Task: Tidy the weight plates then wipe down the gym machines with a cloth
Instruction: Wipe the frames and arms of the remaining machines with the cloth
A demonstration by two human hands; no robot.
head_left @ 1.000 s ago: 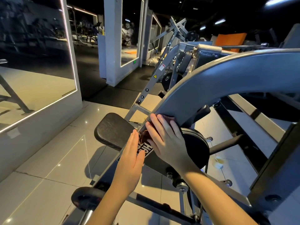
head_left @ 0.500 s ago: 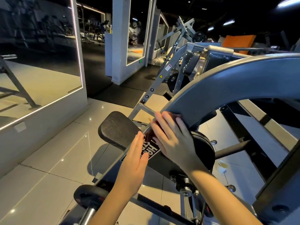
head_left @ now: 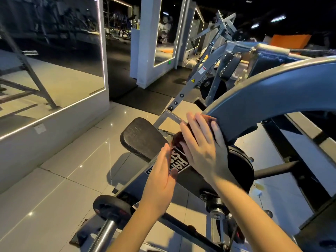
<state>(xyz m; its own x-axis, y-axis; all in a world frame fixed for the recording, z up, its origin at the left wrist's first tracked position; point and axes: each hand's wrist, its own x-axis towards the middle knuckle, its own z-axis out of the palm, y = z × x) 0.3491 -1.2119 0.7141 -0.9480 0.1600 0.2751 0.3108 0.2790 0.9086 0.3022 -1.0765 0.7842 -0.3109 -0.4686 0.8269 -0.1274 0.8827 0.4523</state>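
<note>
Cloth, dark brown, lies under my right hand, whose straight fingers press it against the machine's curved grey arm; my left hand, flat and holding nothing, is just left.

A light-edged mirror is lining the left wall, reflecting pale floor. Glossy tiles are catching light spots and meeting a black mat, a white pillar is standing beside it, and an orange panel is showing far right under ceiling lights
</note>
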